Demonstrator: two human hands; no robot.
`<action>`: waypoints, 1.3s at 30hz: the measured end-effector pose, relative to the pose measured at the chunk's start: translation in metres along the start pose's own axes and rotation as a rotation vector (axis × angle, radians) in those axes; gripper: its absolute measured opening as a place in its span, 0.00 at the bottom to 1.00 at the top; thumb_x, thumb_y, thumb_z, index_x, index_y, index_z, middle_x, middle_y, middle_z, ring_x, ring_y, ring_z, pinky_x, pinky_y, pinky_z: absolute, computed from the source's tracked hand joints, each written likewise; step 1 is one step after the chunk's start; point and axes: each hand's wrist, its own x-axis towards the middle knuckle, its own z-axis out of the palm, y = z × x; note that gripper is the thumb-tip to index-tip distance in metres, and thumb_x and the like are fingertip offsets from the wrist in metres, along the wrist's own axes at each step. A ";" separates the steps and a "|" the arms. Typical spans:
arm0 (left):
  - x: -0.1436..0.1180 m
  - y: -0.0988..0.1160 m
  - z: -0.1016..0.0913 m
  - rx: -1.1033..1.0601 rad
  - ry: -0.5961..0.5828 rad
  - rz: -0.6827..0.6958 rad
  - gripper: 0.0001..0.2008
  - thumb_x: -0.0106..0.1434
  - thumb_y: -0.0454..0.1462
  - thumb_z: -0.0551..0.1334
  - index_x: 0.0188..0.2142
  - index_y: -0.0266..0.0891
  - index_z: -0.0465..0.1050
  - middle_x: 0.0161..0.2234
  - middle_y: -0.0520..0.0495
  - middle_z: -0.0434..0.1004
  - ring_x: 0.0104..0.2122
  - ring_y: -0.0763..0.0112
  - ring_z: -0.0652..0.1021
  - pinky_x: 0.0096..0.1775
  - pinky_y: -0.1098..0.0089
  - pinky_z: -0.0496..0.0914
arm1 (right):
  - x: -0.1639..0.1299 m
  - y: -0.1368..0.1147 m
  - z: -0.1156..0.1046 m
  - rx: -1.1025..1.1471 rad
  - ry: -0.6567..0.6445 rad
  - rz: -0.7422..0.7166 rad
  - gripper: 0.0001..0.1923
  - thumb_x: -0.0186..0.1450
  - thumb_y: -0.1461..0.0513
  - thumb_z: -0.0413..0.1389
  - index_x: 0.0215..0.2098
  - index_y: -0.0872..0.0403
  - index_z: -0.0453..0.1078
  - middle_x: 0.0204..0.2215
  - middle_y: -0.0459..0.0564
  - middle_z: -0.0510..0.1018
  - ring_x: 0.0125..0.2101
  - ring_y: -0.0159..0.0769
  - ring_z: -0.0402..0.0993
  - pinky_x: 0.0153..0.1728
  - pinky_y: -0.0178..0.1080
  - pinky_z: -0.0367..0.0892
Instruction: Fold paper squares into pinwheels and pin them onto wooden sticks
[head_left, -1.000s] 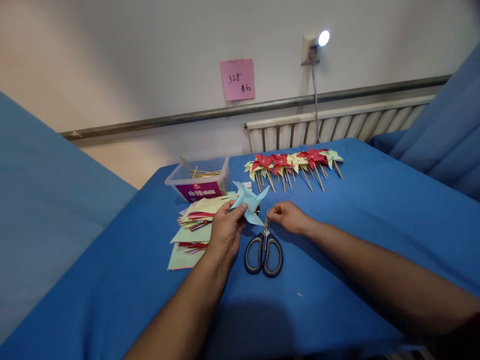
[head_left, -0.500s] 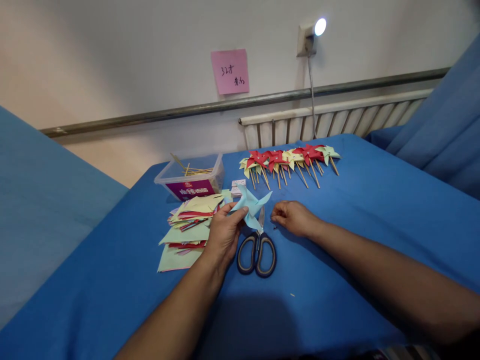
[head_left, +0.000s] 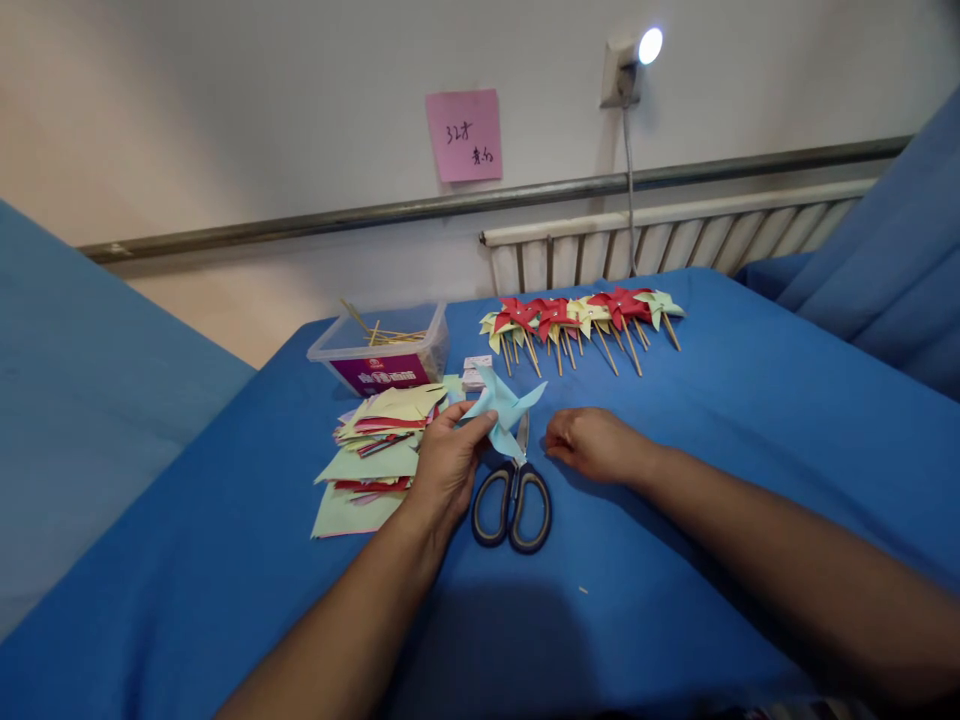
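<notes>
My left hand [head_left: 448,450] pinches a light blue paper pinwheel [head_left: 504,410] between thumb and fingers, above the scissors. Dark-handled scissors [head_left: 513,505] lie on the blue cloth with the blades pointing away, partly covered by the pinwheel. To their right, my right hand [head_left: 589,442] rests low at the cloth, its fingers curled together at the tips. Whatever those fingertips hold, if anything, is hidden. Left of my left hand lie stacks of coloured paper [head_left: 375,455], green, yellow and red.
Behind the paper stands a clear plastic box [head_left: 386,345] with thin wooden sticks inside. Small white boxes [head_left: 477,373] sit beside it. Several finished pinwheels on sticks [head_left: 577,325] lie along the back. A tiny pale scrap [head_left: 583,590] is on the cloth in front.
My right hand has shifted slightly, and its fingers now cover the spot where a small dark item lay on the cloth. My left hand still holds the pinwheel in place.
</notes>
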 end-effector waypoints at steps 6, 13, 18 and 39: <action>0.001 -0.002 -0.002 0.014 0.023 0.002 0.16 0.43 0.34 0.74 0.32 0.34 0.75 0.24 0.49 0.78 0.23 0.73 0.76 0.31 0.71 0.71 | -0.003 -0.010 -0.001 -0.173 -0.007 0.040 0.11 0.67 0.61 0.49 0.34 0.54 0.73 0.34 0.51 0.79 0.32 0.36 0.74 0.29 0.37 0.55; 0.001 -0.004 -0.003 0.101 0.045 0.032 0.16 0.43 0.36 0.73 0.32 0.35 0.74 0.23 0.50 0.76 0.22 0.73 0.74 0.28 0.72 0.69 | -0.002 -0.004 0.002 -0.074 -0.001 0.095 0.08 0.64 0.63 0.52 0.32 0.52 0.74 0.35 0.48 0.80 0.32 0.35 0.74 0.29 0.36 0.55; 0.000 -0.005 -0.004 0.143 0.060 0.060 0.18 0.43 0.38 0.73 0.33 0.35 0.75 0.23 0.50 0.76 0.22 0.74 0.74 0.29 0.72 0.69 | 0.001 0.005 0.006 0.037 0.022 0.148 0.05 0.61 0.63 0.56 0.32 0.51 0.74 0.32 0.46 0.80 0.32 0.35 0.73 0.29 0.35 0.56; -0.011 -0.005 0.006 0.589 0.074 0.307 0.06 0.50 0.37 0.67 0.28 0.37 0.76 0.24 0.54 0.74 0.25 0.74 0.71 0.29 0.75 0.65 | -0.010 -0.036 0.003 0.477 0.633 -0.048 0.03 0.62 0.64 0.58 0.30 0.53 0.72 0.25 0.44 0.73 0.25 0.29 0.67 0.28 0.33 0.62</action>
